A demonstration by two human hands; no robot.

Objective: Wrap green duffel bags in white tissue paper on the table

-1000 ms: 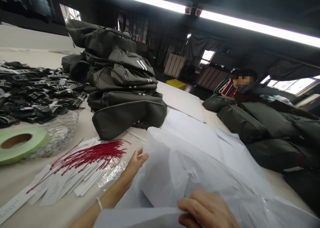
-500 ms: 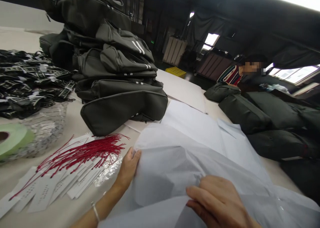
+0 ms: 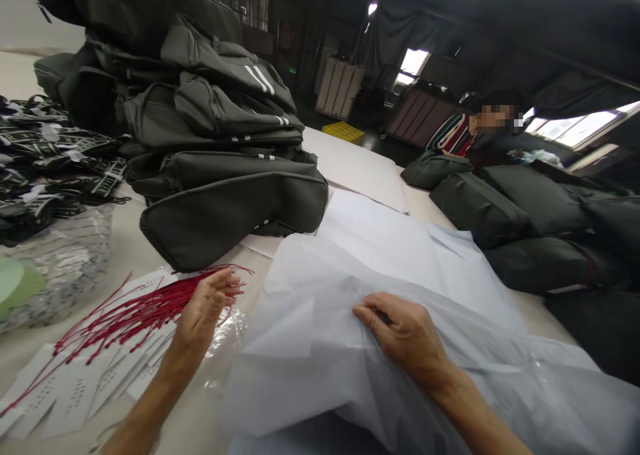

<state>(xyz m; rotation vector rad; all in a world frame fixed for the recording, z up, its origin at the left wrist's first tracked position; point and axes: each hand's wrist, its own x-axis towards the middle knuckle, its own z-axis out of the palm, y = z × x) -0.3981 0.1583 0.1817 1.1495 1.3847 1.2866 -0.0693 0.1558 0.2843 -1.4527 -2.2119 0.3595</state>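
Note:
A large translucent plastic bag (image 3: pixel 310 328) lies crumpled in front of me over flat white sheets (image 3: pixel 375 232). My right hand (image 3: pixel 407 335) is closed, thumb and fingers pinching a fold of the plastic near its middle. Off the bag's left side, my left hand (image 3: pixel 203 308) is raised with its fingers stretched out and nothing in them. It is over a bundle of red strings (image 3: pixel 145 312) and partly covers them. White tags (image 3: pixel 75 395) on those strings are fanned out on the table.
Dark bags (image 3: pixel 235 208) are stacked high at the back left, beside a pile of black printed straps (image 3: pixel 60 155). A green tape roll (image 3: pixel 17 285) is at the left edge. More dark bags (image 3: pixel 505 208) line the right side, where a person in a striped top (image 3: pixel 453 135) is.
My left hand has let go of the plastic bag's edge and moved left over the red strings. My right hand has shifted up and left with the plastic, and the view has turned slightly.

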